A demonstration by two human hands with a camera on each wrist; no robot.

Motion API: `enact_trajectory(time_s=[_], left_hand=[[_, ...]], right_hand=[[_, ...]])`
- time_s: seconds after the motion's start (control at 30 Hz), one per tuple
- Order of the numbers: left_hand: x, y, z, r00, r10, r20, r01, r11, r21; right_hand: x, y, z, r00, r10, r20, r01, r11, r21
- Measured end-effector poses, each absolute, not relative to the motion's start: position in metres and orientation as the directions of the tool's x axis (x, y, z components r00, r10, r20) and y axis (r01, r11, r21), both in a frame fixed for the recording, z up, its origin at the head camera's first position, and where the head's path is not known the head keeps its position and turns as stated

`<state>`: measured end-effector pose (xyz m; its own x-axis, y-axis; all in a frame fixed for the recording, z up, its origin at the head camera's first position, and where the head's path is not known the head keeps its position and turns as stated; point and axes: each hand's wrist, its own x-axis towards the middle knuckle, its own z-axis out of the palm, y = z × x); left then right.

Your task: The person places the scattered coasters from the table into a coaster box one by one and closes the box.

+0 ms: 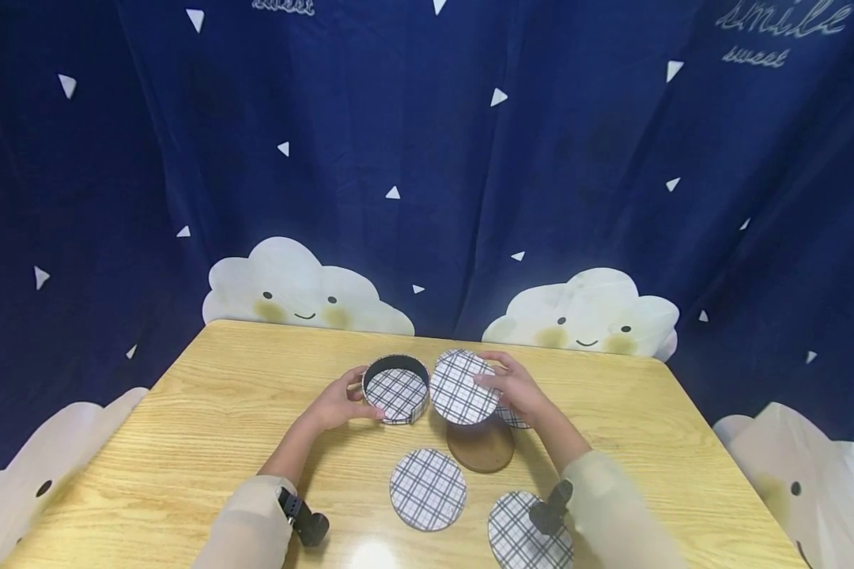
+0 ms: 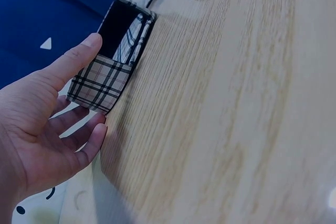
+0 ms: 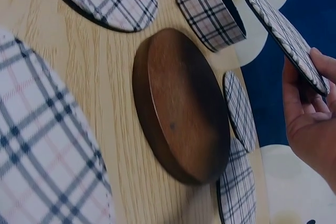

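Observation:
In the head view my left hand (image 1: 338,403) grips a round plaid coaster holder (image 1: 422,405) at its left side. The left wrist view shows the thumb at the rim of its wall and the fingers curled along the outside. A plaid coaster lies flat inside the holder. My right hand (image 1: 515,387) pinches another round plaid coaster (image 1: 464,387) by its right edge, thumb on its top face. This coaster is raised and tilted, just right of the holder. In the right wrist view it shows edge-on, with a dark underside (image 3: 268,30).
A thick brown round disc (image 1: 480,448) lies below the raised coaster. Nearer on the wooden table (image 1: 221,411) are two plaid coasters, a middle coaster (image 1: 428,490) and a right coaster (image 1: 519,537) partly under the right wrist camera. More coasters (image 3: 240,111) lie beyond the disc. A blue curtain (image 1: 427,118) hangs behind.

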<state>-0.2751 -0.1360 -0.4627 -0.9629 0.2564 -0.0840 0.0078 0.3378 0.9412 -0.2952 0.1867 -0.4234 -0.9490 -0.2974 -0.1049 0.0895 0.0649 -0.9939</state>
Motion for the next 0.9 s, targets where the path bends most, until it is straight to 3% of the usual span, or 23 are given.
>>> enact_trajectory(time_s=[0.23, 0.9], left_hand=[[-0.274, -0.136, -0.462, -0.964, 0.253, -0.081, 0.015, 0.355, 0.935], [-0.273, -0.137, -0.462, -0.967, 0.240, -0.087, 0.012, 0.382, 0.924]], right_hand=[[-0.295, 0.168, -0.423, -0.967, -0.224, -0.122, 0.109, 0.068, -0.992], [-0.301, 0.119, -0.434, -0.977, -0.178, -0.121, 0.137, -0.078, -0.988]])
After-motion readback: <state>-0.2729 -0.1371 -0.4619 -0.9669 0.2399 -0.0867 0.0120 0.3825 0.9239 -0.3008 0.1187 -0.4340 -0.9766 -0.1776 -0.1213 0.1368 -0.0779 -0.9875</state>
